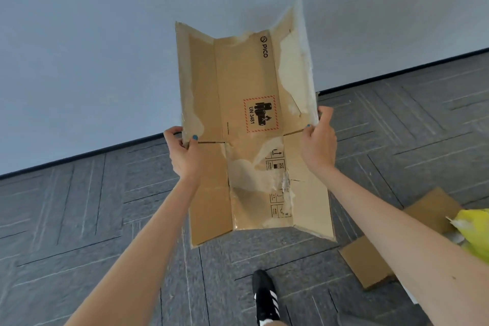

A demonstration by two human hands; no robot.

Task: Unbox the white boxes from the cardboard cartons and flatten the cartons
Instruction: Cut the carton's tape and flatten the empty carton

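The person is holding the opened cardboard carton (248,127) up in the air above the floor (79,206), and the left hand (182,151) and right hand (317,137) are each pinching a side edge with fingers clamped. The torn paper layer is looking weak, so I think a strong pull may be ripping a flap instead of flattening it.

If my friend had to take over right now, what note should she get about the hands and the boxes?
Left hand: grip shut on the left edge of the opened carton.
Right hand: grip shut on its right edge.
The carton is held up in the air, spread nearly flat, flaps still angled.
Flattened cardboard lies on the carpet at right, beside something yellow.
Done: this carton is emptied and opened.
Left: lay it flat. No white boxes are in view.
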